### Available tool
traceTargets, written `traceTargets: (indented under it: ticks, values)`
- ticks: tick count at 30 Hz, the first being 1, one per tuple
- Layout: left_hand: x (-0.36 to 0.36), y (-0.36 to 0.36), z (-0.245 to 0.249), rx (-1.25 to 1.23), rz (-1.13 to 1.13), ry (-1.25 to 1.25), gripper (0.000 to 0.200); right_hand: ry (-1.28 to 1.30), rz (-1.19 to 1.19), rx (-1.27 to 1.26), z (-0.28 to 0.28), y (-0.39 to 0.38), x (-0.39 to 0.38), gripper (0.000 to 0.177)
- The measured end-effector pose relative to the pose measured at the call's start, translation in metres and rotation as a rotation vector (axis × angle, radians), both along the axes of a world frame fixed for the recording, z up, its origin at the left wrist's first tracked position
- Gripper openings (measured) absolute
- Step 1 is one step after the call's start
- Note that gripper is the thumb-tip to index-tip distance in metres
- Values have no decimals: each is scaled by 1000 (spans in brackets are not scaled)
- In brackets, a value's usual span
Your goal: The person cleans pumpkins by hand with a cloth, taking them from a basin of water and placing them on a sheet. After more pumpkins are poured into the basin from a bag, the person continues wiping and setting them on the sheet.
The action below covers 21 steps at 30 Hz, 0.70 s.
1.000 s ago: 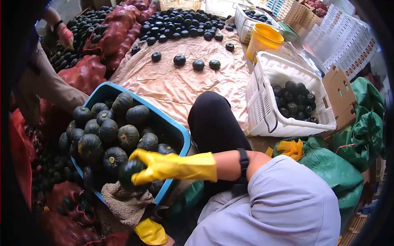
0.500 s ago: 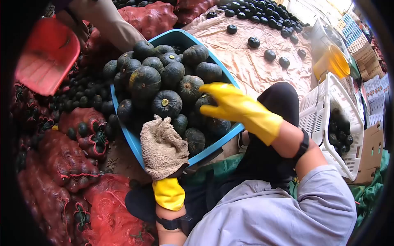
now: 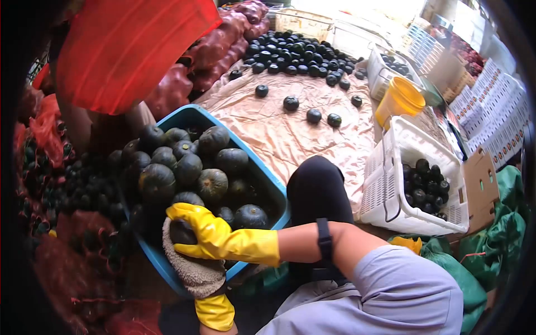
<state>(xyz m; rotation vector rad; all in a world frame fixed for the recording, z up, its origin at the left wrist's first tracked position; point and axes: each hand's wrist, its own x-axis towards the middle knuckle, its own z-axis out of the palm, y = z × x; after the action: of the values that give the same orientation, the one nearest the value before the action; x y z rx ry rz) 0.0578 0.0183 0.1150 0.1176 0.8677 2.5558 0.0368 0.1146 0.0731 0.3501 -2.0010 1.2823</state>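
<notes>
My right hand [image 3: 206, 230], in a yellow rubber glove, is closed over a dark green squash [image 3: 182, 233] at the near side of a blue tub [image 3: 267, 177]. The squash rests against a beige fleecy cloth [image 3: 192, 273]. That cloth covers my left hand, whose yellow glove cuff [image 3: 215, 312] shows below it; the left fingers are hidden, but the cloth curves round the squash from beneath. More dark round squashes [image 3: 213, 185] fill the tub behind my hands, some with pale patches.
Squashes lie spread over a tan sheet [image 3: 251, 120] ahead. Right stand a white crate [image 3: 379, 190] with dark squashes and a yellow bucket [image 3: 400, 100]. A red plastic container [image 3: 137, 50] hangs over the tub's far left. Red net sacks [image 3: 75, 268] crowd the left.
My right hand has come from the tub's right side down to the cloth and closed on a squash. The view has turned right; the red container now looms larger, above the tub.
</notes>
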Motion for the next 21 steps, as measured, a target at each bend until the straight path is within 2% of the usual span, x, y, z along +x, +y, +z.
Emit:
traceTargets:
  ticks: [2,3,4,5,7,8,9,11,13,15,18,19,20,21]
  values:
    - [6,5,9,224,-28,-182,47,-125,9,-129,38,0,9,74]
    - [7,3,10,355,-18,-295,51,-167,112,-130,35,0,17,76]
    - [-1,-12,-12,453,-34,-391,52,-209,216,-126,26,-5,32,79]
    - [-7,-32,-56,654,-32,-493,53,-256,315,-123,14,-13,48,82]
    - [-4,-56,-146,1496,-4,-815,56,-207,420,2,-5,-15,62,74]
    - [-4,-42,-127,1837,26,-1061,56,-141,449,25,-6,-9,61,71]
    - [-4,-25,-99,2173,61,-1310,56,-224,402,29,5,-1,46,67]
    - [0,-7,-51,2816,188,-1819,56,-321,-82,-273,107,-11,57,69]
    - [-4,-8,-42,2763,201,-1876,56,-335,-147,-319,120,-19,60,70]
    - [-8,-11,-47,2059,107,-1453,57,-290,201,-105,33,-18,60,70]
    - [-8,-18,-57,1020,4,-789,61,-174,325,40,5,-2,31,71]
    - [-8,-19,-59,677,-25,-557,63,-166,131,4,1,5,13,70]
    - [-2,-6,-28,37,-3,-69,65,-160,-64,-42,0,6,2,69]
    - [5,6,3,-652,109,327,66,-200,-120,-91,7,1,5,67]
